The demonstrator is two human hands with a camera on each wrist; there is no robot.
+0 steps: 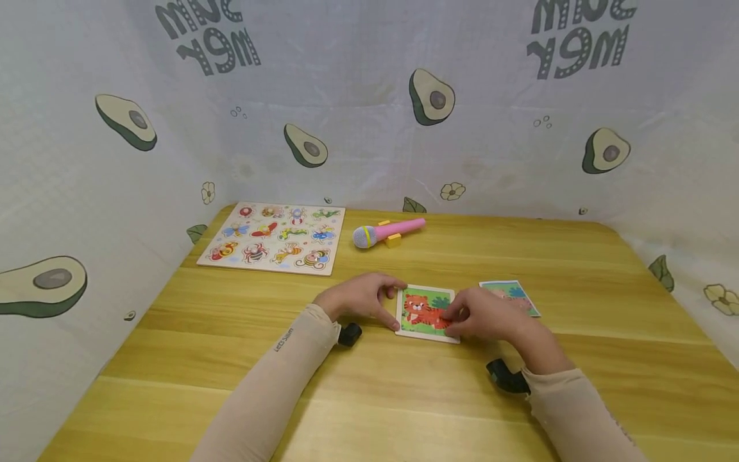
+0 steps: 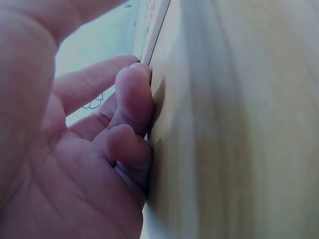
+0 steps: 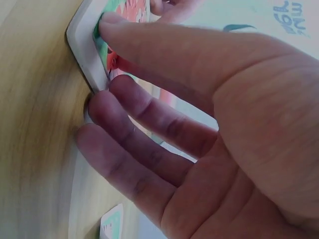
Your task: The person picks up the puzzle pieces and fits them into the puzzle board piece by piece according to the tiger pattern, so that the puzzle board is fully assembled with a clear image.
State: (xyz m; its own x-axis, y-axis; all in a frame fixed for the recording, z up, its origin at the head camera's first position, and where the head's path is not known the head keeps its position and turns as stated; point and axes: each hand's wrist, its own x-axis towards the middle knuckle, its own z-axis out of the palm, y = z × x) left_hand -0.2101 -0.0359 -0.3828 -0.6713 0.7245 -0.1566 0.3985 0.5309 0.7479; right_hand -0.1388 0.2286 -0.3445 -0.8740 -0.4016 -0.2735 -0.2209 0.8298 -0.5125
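A small square jigsaw puzzle (image 1: pixel 428 308) with an orange tiger on green lies on the wooden table in a pale frame. My left hand (image 1: pixel 365 296) holds its left side, forefinger at the upper corner and thumb at the lower one. In the left wrist view, other fingers (image 2: pixel 132 94) of that hand rest curled against the table. My right hand (image 1: pixel 485 314) is over the puzzle's right side. In the right wrist view its straight thumb (image 3: pixel 119 32) presses on the picture near the frame, and several fingers reach to the edge. The hand hides the puzzle's right edge.
A picture card (image 1: pixel 510 295) lies partly behind my right hand. Farther back are a pink toy microphone (image 1: pixel 398 229), small yellow blocks (image 1: pixel 393 240) and an insect peg board (image 1: pixel 271 239). A printed curtain (image 1: pixel 369 83) hangs around the table.
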